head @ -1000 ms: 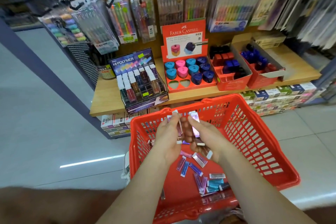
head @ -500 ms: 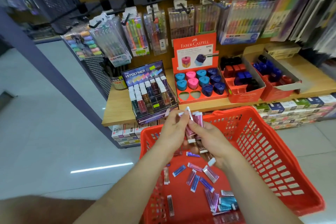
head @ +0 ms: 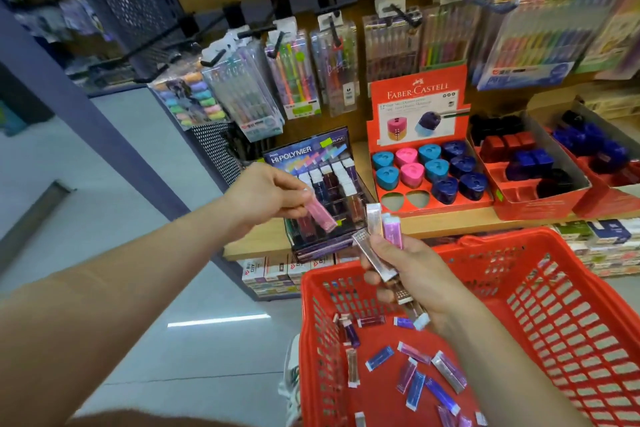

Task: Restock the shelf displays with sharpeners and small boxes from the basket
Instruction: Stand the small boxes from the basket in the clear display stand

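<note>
Fingers of my left hand (head: 266, 199) pinch one slim pink box (head: 320, 213), glittery and rectangular, just in front of the tiered Hi-Polymer display (head: 311, 152) at the front edge of the wooden shelf (head: 450, 224). My right hand (head: 412, 274) grips a fanned bundle of small boxes (head: 375, 255) over the far-left corner of the red plastic basket (head: 571, 305). More flat loose boxes (head: 415, 376) lie scattered on its floor inside the lattice walls. The hands are apart. Beside the display, rounded-triangle sharpeners (head: 412, 173) sit in a red cardboard tray (head: 433, 206) with two open slots. Smooth grey floor (head: 138, 253) lies open on my left.
</note>
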Demonstrator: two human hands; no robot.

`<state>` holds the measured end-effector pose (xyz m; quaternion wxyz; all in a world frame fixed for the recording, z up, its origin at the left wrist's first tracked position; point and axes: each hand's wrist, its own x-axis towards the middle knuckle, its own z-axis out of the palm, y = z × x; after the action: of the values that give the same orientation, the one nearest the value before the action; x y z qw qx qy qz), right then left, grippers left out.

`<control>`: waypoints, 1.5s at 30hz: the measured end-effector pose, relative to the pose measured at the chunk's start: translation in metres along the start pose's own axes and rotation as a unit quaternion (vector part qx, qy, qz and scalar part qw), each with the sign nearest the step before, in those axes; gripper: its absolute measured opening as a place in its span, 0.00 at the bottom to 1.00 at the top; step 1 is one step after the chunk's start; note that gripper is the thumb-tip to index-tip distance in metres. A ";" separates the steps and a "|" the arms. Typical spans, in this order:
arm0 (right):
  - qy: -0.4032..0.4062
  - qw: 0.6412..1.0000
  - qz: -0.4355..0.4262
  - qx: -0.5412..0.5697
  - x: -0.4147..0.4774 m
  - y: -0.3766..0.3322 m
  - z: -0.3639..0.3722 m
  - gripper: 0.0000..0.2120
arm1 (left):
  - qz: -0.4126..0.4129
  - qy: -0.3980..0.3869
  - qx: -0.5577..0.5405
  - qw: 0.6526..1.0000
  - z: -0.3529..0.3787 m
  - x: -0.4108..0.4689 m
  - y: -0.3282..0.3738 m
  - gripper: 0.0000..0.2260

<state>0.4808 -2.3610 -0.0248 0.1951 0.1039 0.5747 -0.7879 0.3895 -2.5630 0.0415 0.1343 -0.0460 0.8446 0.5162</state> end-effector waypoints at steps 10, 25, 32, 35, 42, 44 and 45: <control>0.038 0.999 0.009 0.003 0.034 -0.009 0.003 0.13 | 0.122 0.085 0.330 0.932 -0.010 0.037 -0.038 0.04; 0.070 0.995 0.052 0.039 0.029 -0.007 0.012 0.09 | 0.201 0.057 0.535 0.819 0.011 0.039 -0.048 0.10; 0.087 0.990 0.008 0.113 0.029 0.002 0.021 0.11 | -0.058 -0.201 0.069 0.976 0.043 -0.001 -0.012 0.13; 0.087 0.990 0.010 0.113 0.026 0.001 0.022 0.08 | -0.026 -0.192 0.054 0.980 0.058 -0.010 -0.016 0.10; 0.101 0.990 0.006 0.094 0.029 0.003 0.010 0.06 | -0.068 -0.123 -0.054 0.989 0.055 0.001 -0.017 0.03; 0.072 0.995 -0.015 0.066 0.030 0.005 0.004 0.05 | -0.036 -0.118 -0.016 0.992 0.045 0.005 -0.016 0.05; 0.063 0.996 -0.022 0.059 0.031 0.005 0.002 0.06 | -0.011 -0.116 0.028 0.993 0.040 0.007 -0.016 0.07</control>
<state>0.4551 -2.3695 -0.0406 0.1340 0.1521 0.5404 -0.8166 0.3931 -2.5351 0.0085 0.2381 0.0084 0.8371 0.4924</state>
